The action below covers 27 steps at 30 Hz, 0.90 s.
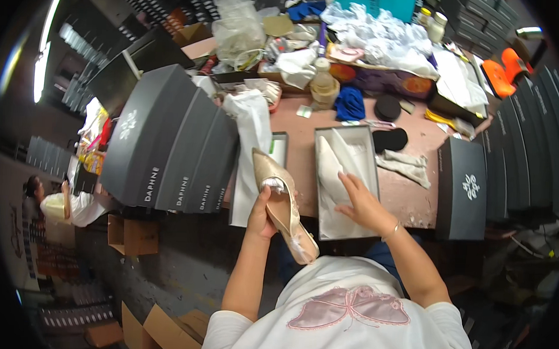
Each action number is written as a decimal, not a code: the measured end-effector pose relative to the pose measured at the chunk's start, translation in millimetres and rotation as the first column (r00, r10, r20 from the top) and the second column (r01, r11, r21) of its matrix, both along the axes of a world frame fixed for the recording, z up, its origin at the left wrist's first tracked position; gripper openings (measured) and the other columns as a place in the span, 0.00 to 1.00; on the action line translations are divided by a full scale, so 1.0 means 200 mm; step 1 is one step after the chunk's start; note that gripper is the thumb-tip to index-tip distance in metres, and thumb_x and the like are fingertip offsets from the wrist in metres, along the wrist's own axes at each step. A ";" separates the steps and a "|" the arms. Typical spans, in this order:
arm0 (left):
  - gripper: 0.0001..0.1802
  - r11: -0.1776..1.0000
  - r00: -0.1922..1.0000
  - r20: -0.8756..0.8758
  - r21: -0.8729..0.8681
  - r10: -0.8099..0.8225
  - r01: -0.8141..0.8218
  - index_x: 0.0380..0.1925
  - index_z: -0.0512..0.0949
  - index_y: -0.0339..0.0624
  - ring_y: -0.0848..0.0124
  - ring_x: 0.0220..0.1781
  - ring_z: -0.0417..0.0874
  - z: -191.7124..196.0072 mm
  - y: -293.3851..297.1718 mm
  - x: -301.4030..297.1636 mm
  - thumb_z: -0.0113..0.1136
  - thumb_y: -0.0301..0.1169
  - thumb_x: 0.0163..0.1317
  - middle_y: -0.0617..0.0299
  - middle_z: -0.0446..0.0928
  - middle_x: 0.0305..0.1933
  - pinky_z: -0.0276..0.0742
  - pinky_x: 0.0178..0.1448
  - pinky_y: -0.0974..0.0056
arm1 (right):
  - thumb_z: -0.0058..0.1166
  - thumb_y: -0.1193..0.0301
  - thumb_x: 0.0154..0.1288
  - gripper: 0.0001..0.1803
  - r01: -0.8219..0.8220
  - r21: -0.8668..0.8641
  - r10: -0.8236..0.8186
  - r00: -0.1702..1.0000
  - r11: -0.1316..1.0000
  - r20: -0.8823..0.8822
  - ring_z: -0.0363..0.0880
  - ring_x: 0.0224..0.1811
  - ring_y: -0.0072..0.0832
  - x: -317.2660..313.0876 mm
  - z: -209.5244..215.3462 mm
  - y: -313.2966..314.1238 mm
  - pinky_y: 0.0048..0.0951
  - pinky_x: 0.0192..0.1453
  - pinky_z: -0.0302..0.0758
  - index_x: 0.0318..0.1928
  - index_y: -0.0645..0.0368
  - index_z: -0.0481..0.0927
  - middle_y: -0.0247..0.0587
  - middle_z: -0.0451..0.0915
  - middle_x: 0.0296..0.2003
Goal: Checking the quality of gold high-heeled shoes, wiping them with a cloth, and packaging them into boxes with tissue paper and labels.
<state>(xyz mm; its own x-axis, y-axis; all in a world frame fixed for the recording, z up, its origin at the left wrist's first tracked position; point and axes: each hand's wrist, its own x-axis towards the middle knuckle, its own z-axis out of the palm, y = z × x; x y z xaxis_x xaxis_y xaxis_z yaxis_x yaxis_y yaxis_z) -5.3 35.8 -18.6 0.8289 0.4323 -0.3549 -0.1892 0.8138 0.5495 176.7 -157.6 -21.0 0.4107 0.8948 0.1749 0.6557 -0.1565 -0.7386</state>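
My left hand (264, 219) is closed around a beige pointed-toe slingback shoe (280, 203), its toe aimed away from me and its heel near my lap. White stuffing shows inside the toe. To the right, my right hand (366, 208) reaches over an open grey shoebox (316, 198) with its fingers spread. White tissue paper (349, 149) lines this box, and a pale pointed shape lies in it; whether that is a second shoe under paper, I cannot tell. My right fingertips are at the paper, perhaps touching it.
Stacked dark shoeboxes (150, 137) stand on the left, more boxes (463, 189) on the right. Behind lie a blue cloth (350, 104), a jar (324, 89), a black round pad (390, 140), a grey cloth (406, 166) and crumpled paper (379, 38). A person (72, 206) sits far left.
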 end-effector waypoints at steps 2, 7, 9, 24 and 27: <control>0.32 0.999 0.994 -0.101 0.030 0.042 -0.039 0.52 0.71 0.40 0.63 0.39 0.83 0.01 0.03 0.01 0.64 0.52 0.57 0.55 0.78 0.45 0.84 0.38 0.59 | 0.64 0.64 0.58 0.39 -0.010 0.064 0.022 0.982 0.998 -0.186 0.73 0.55 0.34 -0.03 0.01 0.07 0.34 0.55 0.74 0.66 0.61 0.61 0.50 0.66 0.61; 0.34 0.930 0.997 -0.056 0.362 -0.052 0.069 0.63 0.59 0.41 0.65 0.58 0.74 0.04 -0.17 0.07 0.60 0.42 0.63 0.55 0.69 0.57 0.75 0.59 0.58 | 0.62 0.66 0.59 0.38 -0.031 0.139 0.085 0.909 0.990 -0.408 0.74 0.54 0.32 -0.13 0.26 0.14 0.31 0.50 0.74 0.68 0.60 0.61 0.45 0.73 0.57; 0.42 0.916 0.998 -0.019 0.396 -0.063 0.065 0.68 0.49 0.39 0.63 0.62 0.70 0.03 -0.26 0.08 0.63 0.38 0.62 0.53 0.63 0.63 0.72 0.62 0.58 | 0.60 0.67 0.58 0.37 -0.017 0.101 0.054 0.926 0.995 -0.373 0.77 0.50 0.37 -0.14 0.24 0.16 0.34 0.49 0.75 0.66 0.62 0.62 0.50 0.75 0.54; 0.41 0.020 0.937 -0.159 0.987 0.311 0.161 0.65 0.60 0.32 0.51 0.66 0.66 0.13 0.07 0.22 0.68 0.37 0.55 0.40 0.65 0.64 0.59 0.70 0.55 | 0.63 0.67 0.53 0.49 0.166 -0.334 -0.159 0.986 0.928 0.048 0.75 0.46 0.49 -0.04 -0.32 0.09 0.42 0.53 0.72 0.71 0.64 0.50 0.59 0.76 0.43; 0.54 0.314 0.969 -0.085 0.949 0.230 0.009 0.69 0.48 0.32 0.53 0.74 0.55 0.04 -0.24 0.16 0.72 0.43 0.52 0.42 0.54 0.71 0.53 0.73 0.53 | 0.58 0.73 0.52 0.42 0.317 -0.115 -0.335 0.846 0.942 -0.414 0.76 0.36 0.26 0.07 -0.22 0.09 0.27 0.44 0.73 0.69 0.62 0.58 0.48 0.77 0.36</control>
<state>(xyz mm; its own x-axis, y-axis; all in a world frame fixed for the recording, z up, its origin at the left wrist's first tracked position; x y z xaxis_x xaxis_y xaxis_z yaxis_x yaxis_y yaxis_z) 26.1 -12.9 -9.7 0.7206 0.6532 0.2326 -0.0416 -0.2941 0.9549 190.9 -139.7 -64.0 0.7059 0.6989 -0.1149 0.1886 -0.3419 -0.9206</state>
